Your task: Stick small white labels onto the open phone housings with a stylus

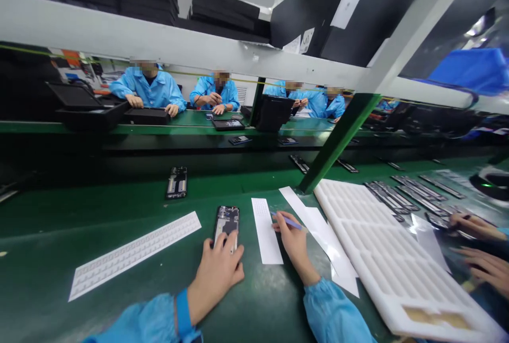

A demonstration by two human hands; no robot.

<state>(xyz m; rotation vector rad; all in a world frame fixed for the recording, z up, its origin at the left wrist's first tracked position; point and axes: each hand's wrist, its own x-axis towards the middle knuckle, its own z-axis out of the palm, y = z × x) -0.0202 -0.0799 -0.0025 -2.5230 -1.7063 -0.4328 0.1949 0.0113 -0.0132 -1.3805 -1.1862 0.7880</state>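
Note:
My left hand (217, 269) lies over the lower end of an opened phone (227, 218) on the green table, its fingers curled on the casing. The phone's upper inner parts show; its lower end is hidden under the hand. My right hand (293, 239) grips slim purple tweezers (292, 221), which point left over a narrow white sticker sheet (267, 237). Small printed marks fill the top of that sheet, while its lower part is blank. To the left lies a longer white sheet of stickers (135, 255), set at a slant.
White strips (322, 231) and a white foam tray (382, 247) with long slots lie to the right. A green post (342, 139) rises behind them. Another opened phone (176, 183) lies further back. A co-worker's hands (483, 242) are at the right edge, near several phone frames (421, 194).

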